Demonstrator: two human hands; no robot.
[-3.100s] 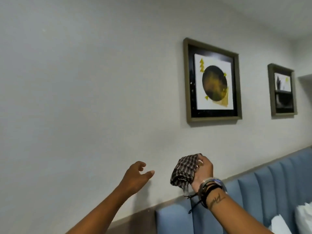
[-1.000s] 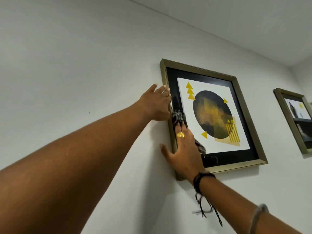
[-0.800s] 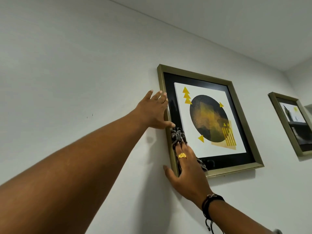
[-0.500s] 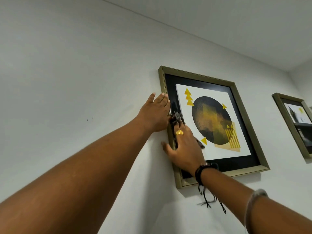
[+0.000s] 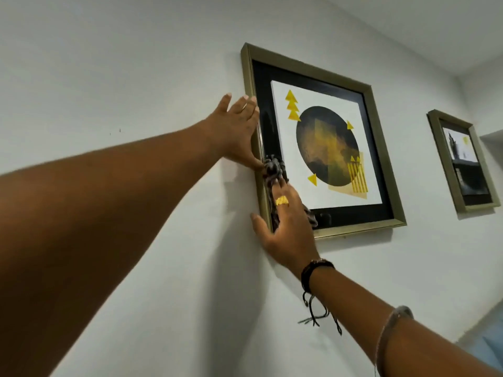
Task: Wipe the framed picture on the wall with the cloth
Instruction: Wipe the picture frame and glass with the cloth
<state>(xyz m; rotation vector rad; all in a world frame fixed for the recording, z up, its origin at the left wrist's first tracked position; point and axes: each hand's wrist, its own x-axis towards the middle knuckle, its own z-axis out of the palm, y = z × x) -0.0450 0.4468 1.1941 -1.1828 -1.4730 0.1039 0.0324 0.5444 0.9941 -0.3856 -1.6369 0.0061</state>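
The framed picture (image 5: 321,140) hung on the pale wall (image 5: 109,63), its dull gold frame enclosing a black mat and a white print with a dark circle and yellow triangles. The person's left hand (image 5: 236,131) was spread flat and open, fingers extended upward together, palm laid against the wall right at the frame's left edge, the thumb pointing down to touch the frame beside the cloth; it held nothing. The right hand (image 5: 285,227) was also opened out rather than clenched, pressing the checked cloth (image 5: 273,172) against the lower left part of the picture, over the black mat and the inner side of the frame. The bunched cloth poked out above the fingertips and a little of it showed past the hand's right side near the bottom rail. The right thumb reached out to the left, onto the wall just outside the frame. A gold ring (image 5: 281,200) sat on one finger, and dark cord bracelets (image 5: 313,270) circled the wrist with loose ends dangling. Further right on the same wall hung a second framed picture (image 5: 462,161), well apart from both hands.
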